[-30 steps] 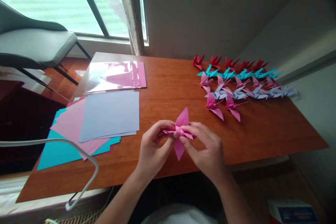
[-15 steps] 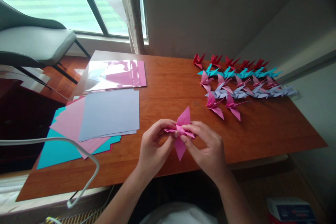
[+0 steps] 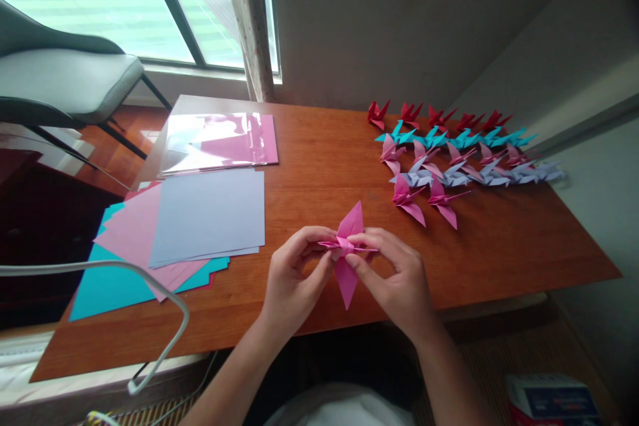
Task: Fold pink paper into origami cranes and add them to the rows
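A pink origami crane [image 3: 347,279] is held between both my hands over the front edge of the table, its two wings spread away from and toward me. My left hand [image 3: 299,273] pinches its left side between thumb and fingers. On the other side, my right hand [image 3: 394,273] grips the crane near its middle, thumb below and fingertips above. Narrow pointed ends stick out left and right, partly covered by my fingers. Two finished cranes of the same pink [image 3: 408,201] stand on the table to the right, beyond my right hand.
Rows of red, turquoise [image 3: 464,140], light pink and pale lavender cranes fill the right back of the wooden table [image 3: 319,166]. At left lie fanned paper sheets [image 3: 210,213] and a clear packet of pink paper [image 3: 219,143]. A white cable [image 3: 164,286] arcs over the left front.
The crane has turned slightly and shifted a little to the right in my fingers; its narrow ends now lie more level. Both hands keep their pinch in nearly the same place.
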A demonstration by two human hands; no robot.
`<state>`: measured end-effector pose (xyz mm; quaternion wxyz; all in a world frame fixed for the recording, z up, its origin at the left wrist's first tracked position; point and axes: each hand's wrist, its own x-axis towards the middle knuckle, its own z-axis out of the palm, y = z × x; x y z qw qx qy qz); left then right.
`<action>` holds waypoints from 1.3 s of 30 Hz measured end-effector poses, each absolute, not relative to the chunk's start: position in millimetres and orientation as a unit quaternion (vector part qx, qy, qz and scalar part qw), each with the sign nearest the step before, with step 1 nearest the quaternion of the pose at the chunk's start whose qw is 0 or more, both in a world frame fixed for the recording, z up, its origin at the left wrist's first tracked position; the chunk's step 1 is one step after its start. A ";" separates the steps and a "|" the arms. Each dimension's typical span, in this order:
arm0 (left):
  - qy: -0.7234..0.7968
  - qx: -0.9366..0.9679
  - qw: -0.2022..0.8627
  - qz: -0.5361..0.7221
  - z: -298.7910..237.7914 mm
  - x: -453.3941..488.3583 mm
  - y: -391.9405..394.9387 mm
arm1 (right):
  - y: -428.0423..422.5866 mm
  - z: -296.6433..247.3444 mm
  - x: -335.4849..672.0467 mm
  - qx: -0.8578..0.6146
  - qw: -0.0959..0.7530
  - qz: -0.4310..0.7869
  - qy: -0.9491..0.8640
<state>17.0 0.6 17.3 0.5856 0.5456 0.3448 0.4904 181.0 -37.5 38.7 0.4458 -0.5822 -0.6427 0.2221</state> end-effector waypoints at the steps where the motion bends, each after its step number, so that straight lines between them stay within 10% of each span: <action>1: 0.346 0.546 0.587 0.487 17.6 16.9 0.7 | -37.2 38.7 181.8 -0.583 0.445 0.230 -0.639; 39: 0.359 0.580 0.654 0.326 21.4 14.7 1.5 | -41.6 29.5 189.1 -0.601 0.518 0.149 -0.590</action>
